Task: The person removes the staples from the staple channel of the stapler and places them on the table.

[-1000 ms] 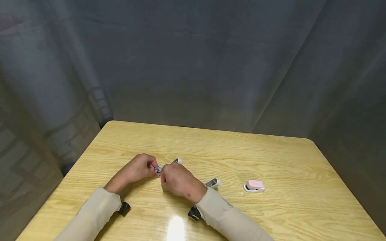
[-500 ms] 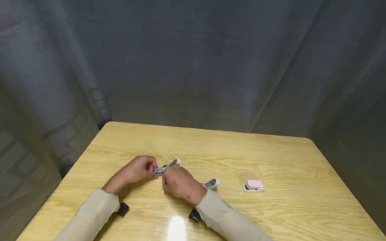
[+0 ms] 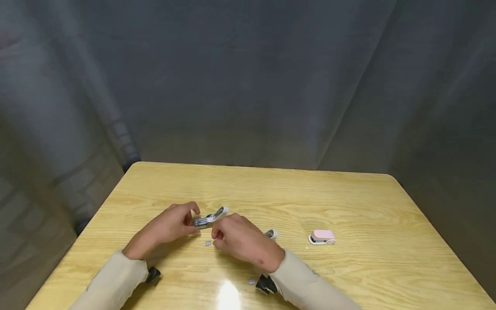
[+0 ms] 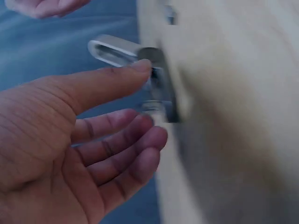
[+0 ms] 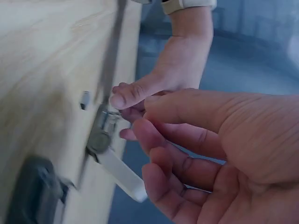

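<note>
Loose left grip (image 3: 172, 224), thumb and fingers spread about the end of the opened stapler (image 3: 204, 222) without clamping it; curled fingers on the right grip (image 3: 244, 239), just beside that stapler, with no telling whether anything small is pinched there. Best to brace the stapler lightly against the surface (image 3: 182, 280) with the left thumb and fingertips, leaving the metal channel uncovered. If handling the small grey strip (image 3: 208, 243) just in front, take it by its edges and line it up squarely, as likely to slip or snap. Mind the raised white cover (image 3: 221, 212), close by the right knuckles and liable to drop if bumped. Nearest around: a second grey piece (image 3: 252, 281) beside the black wrist device (image 3: 266, 284), easily swept by the right sleeve (image 3: 306, 284). Past the right wrist, partly hidden, another stapler (image 3: 272, 234), in the way of any wide swing. Well apart to the right, a closed pink stapler (image 3: 323, 235), hindering nothing. Beyond the far edge, dark curtain (image 3: 248, 86).
</note>
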A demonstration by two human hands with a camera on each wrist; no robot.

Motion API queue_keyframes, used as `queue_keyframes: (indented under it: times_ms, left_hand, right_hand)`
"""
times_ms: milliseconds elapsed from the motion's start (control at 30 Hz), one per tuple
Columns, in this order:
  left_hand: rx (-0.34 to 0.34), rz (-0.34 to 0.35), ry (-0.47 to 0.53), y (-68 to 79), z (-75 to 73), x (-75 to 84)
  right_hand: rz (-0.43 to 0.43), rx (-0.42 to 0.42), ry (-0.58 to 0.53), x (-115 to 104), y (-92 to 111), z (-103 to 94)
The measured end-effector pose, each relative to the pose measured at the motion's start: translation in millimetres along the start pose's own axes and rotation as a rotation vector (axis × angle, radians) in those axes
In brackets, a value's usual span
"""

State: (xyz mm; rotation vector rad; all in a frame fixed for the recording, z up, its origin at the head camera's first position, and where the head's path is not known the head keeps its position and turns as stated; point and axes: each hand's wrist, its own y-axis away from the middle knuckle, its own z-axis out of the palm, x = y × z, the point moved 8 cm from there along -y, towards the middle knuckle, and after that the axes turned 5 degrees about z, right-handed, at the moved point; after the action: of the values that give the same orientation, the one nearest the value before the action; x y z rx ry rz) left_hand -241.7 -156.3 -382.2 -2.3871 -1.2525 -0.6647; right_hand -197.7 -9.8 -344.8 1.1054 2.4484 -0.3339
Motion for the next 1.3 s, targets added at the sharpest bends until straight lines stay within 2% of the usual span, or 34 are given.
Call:
queue_keyframes:
  times_ms: [133, 267, 400, 533, 700, 767, 867, 1000, 1133, 1300]
  left_hand:
    - [0.065, 0.044, -0.099, -3.1, -15.7, 26.6]
    - [0.118, 0.185, -0.184, -13.5, -12.0, 70.1]
    - [0.139, 0.318, -0.290, -26.8, 3.6, 115.5]
    - [0.065, 0.387, -0.300, -49.1, 26.5, 152.6]
    - [-0.007, 0.441, -0.337, -79.2, 58.6, 184.0]
    - [-0.014, 0.459, -0.382, -93.4, 70.8, 193.6]
    - [-0.024, 0.452, -0.492, -112.5, 88.2, 201.4]
    - [-0.078, 0.388, -0.601, -129.8, 109.2, 199.8]
    - [-0.149, 0.340, -0.561, -147.7, 125.6, 202.2]
    - [-0.185, 0.301, -0.493, -166.7, 140.2, 206.8]
  right_hand:
    - [-0.046, 0.027, 0.016, 1.6, 19.2, -24.6]
    - [-0.059, 0.071, 0.069, 20.5, 48.4, -49.6]
    - [-0.065, 0.094, 0.063, 51.4, 76.0, -65.8]
    - [-0.047, 0.126, 0.080, 87.0, 100.0, -78.0]
    - [-0.025, 0.185, 0.181, 124.0, 122.8, -87.0]
    - [-0.025, 0.221, 0.225, 134.7, 128.9, -90.7]
    - [-0.010, 0.253, 0.268, 147.7, 134.7, -93.1]
    - [0.019, 0.212, 0.232, 164.9, 136.8, -89.4]
    - [0.069, 0.167, 0.138, 183.0, 142.9, -89.5]
    - [0.055, 0.135, 0.085, 193.2, 146.7, -90.3]
